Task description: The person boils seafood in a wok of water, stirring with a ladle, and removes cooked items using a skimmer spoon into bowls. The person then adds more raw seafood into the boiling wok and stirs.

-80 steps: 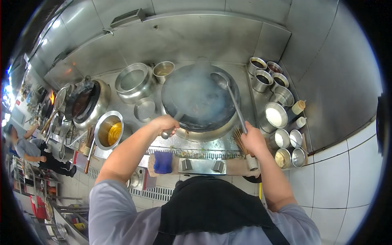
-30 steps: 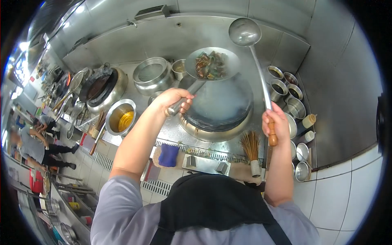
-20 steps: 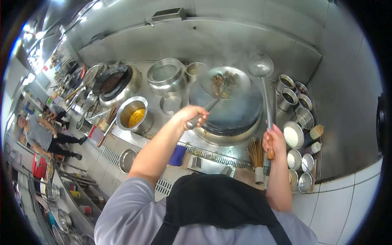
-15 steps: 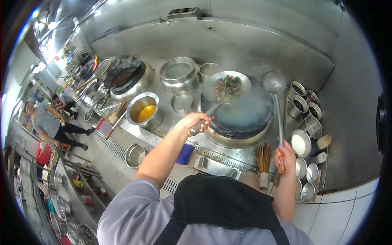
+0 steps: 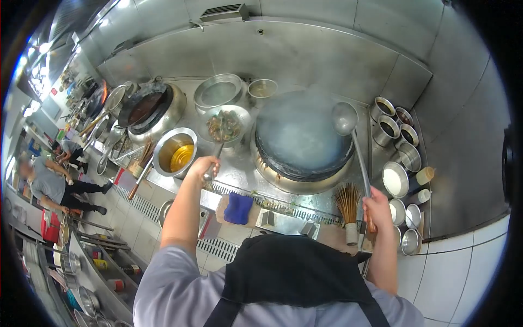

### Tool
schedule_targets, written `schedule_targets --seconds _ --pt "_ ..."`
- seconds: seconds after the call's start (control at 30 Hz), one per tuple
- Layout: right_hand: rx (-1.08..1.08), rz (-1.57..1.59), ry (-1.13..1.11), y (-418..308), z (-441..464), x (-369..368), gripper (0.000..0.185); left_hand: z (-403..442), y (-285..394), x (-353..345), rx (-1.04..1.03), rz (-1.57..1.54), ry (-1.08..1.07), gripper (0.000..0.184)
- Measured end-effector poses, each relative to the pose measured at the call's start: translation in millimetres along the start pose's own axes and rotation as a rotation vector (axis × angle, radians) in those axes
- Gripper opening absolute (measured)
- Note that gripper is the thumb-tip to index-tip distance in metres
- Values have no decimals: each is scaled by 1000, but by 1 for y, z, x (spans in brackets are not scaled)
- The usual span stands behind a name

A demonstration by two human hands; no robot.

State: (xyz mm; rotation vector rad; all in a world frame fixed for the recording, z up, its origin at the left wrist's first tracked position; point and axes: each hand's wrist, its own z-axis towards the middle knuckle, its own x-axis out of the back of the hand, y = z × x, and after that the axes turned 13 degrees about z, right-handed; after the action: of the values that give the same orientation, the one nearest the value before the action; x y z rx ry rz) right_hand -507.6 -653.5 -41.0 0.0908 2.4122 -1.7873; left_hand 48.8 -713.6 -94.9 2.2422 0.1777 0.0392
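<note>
My left hand (image 5: 205,168) is closed around the handle of a metal strainer (image 5: 243,136), which holds browned and green food pieces (image 5: 224,126). The strainer sits left of the large wok (image 5: 302,133), close in front of a lidded-looking round pot (image 5: 219,91). Steam hangs over the wok and blurs what is inside. Gripped in my right hand (image 5: 377,207) is a long-handled ladle (image 5: 345,119), its bowl above the wok's right side. A bamboo brush (image 5: 347,204) stands just left of my right hand.
A pot of yellow liquid (image 5: 181,158) is left of my left hand. Sauce containers (image 5: 385,128) and a bowl of white contents (image 5: 395,180) line the right side. A purple cloth (image 5: 238,208) lies at the front edge. Another wok (image 5: 146,109) and two people (image 5: 52,180) are at left.
The strainer with the food has moved left, off the wok, and my left hand with it. Earlier it was over the wok. The ladle was raised high, and its bowl is now lower.
</note>
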Motion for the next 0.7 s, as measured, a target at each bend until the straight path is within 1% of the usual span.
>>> schedule_targets --seconds 0.03,0.07,0.13,0.2,0.23,0.27,0.33,0.37,0.4,0.43,0.47,0.5,0.53,0.57,0.6,0.63,0.67,0.7 --pt "38 -115 46 -4 9 -8 34 14 -12 8 -12 -15 -28 9" --pt "39 -120 59 -8 19 -17 34 23 -20 11 -11 -23 -35 11" --pt "37 -270 104 -11 39 -35 33 39 -36 18 30 -59 -75 15" --pt "63 -340 139 3 58 -49 29 52 -52 25 45 -69 -140 19" --pt "88 -403 156 5 65 -56 26 52 -58 25 44 -98 -155 11" --pt "88 -415 154 6 68 -60 26 53 -63 25 43 -130 -167 8" --pt "-31 -216 25 12 68 -69 23 59 -70 23 42 -120 -136 11" --pt "-98 -139 30 15 68 -71 22 58 -79 28 43 -101 -94 16" --pt "-132 -102 20 15 66 -73 24 75 -95 37 41 -52 -70 19" --pt "-166 -66 6 13 62 -75 25 60 -87 33 62 -26 0 21" --pt "-154 -93 -9 17 63 -72 28 49 -83 31 -18 37 58 22" --pt "-139 -118 -28 23 64 -69 32 63 -100 39 -87 49 97 30" --pt "-109 -208 -15 23 62 -70 35 28 -82 28 -161 283 320 40" --pt "-77 -299 -7 21 60 -69 39 43 -102 42 -149 425 378 45" --pt "-48 -397 13 22 59 -66 42 39 -116 49 -110 599 461 53" --pt "-11 -495 22 27 62 -60 45 24 -131 50 -115 541 557 52" --pt "86 -627 6 41 66 -36 45 4 -148 49 -118 481 666 51" --pt "199 -747 -21 50 81 -24 46 -15 -172 53 -138 520 737 49"
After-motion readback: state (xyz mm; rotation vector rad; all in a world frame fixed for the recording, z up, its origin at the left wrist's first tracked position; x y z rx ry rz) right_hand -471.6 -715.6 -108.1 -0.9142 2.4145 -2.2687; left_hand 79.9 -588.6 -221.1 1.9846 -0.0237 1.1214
